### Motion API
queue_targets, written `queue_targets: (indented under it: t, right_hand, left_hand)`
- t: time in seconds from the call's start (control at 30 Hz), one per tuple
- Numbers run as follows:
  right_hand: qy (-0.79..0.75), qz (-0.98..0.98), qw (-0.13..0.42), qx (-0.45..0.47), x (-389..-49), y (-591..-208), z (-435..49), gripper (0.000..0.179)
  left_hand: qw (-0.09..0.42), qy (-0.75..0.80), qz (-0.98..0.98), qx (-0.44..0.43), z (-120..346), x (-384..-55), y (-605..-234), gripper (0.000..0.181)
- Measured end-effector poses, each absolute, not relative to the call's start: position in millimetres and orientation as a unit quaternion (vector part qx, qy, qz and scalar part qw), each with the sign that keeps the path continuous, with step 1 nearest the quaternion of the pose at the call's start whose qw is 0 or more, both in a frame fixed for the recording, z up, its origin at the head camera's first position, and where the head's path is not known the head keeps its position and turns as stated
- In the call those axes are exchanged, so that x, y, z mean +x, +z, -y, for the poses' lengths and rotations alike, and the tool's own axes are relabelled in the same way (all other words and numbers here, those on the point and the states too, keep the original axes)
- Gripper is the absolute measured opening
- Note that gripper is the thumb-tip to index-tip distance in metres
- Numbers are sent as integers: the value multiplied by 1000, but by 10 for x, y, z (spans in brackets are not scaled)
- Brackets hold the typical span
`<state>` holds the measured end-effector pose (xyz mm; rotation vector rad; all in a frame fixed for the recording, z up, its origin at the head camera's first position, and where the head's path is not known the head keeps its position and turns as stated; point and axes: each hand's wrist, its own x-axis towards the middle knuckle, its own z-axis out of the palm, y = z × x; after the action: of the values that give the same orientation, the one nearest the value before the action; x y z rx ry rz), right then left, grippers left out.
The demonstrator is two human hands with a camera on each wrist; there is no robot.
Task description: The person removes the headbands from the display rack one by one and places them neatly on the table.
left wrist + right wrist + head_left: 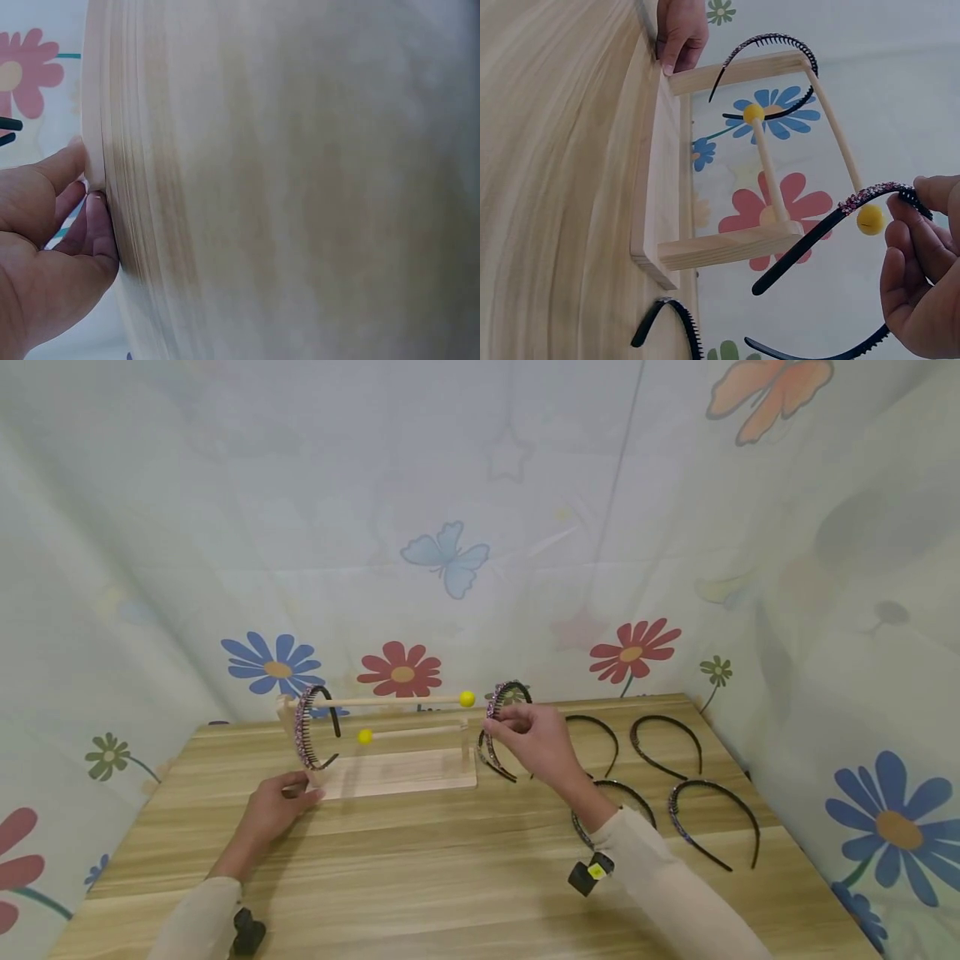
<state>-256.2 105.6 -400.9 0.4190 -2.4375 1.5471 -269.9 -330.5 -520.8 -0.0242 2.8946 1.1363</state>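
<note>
My right hand (pixel 542 745) pinches a black toothed headband (pixel 802 246) with a purple-pink jewelled band, its arc upright. That headband is just right of the yellow ball (pixel 467 699) tipping the upper rod of a wooden rack (pixel 397 775). The rack has two posts on a flat base, each bearing one rod; a second yellow ball (pixel 365 737) ends the lower rod. Another jewelled headband (pixel 302 731) hangs on the upper rod, by the left post. At the base's left end my left hand (pixel 272 812) grips its edge between thumb and fingers.
On the wood-grain table (pixel 420 877) several headbands lie to the right, among them a front right one (pixel 715 785) and a back right one (pixel 667 720). One more headband (pixel 681 311) lies beside the rack's right end. A flowered cloth (pixel 525 568) hangs behind.
</note>
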Motion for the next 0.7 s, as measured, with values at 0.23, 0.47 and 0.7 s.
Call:
queue_targets:
  t: [0.23,0.47,0.7]
  right_hand:
    - [516,840,96,135,-2492,-4103,-1094,29]
    - [516,845,76,116,-2423,-4191,-1140,36]
    - [519,846,63,107,-2350,-4275,-1196,30]
  left_hand:
    - [16,366,-931,-8,3301,-2695,-5202,59]
    - [14,368,-930,-8,3290,-2675,-5190,59]
    - [11,371,-929,-8,3296,-2671,-5175,58]
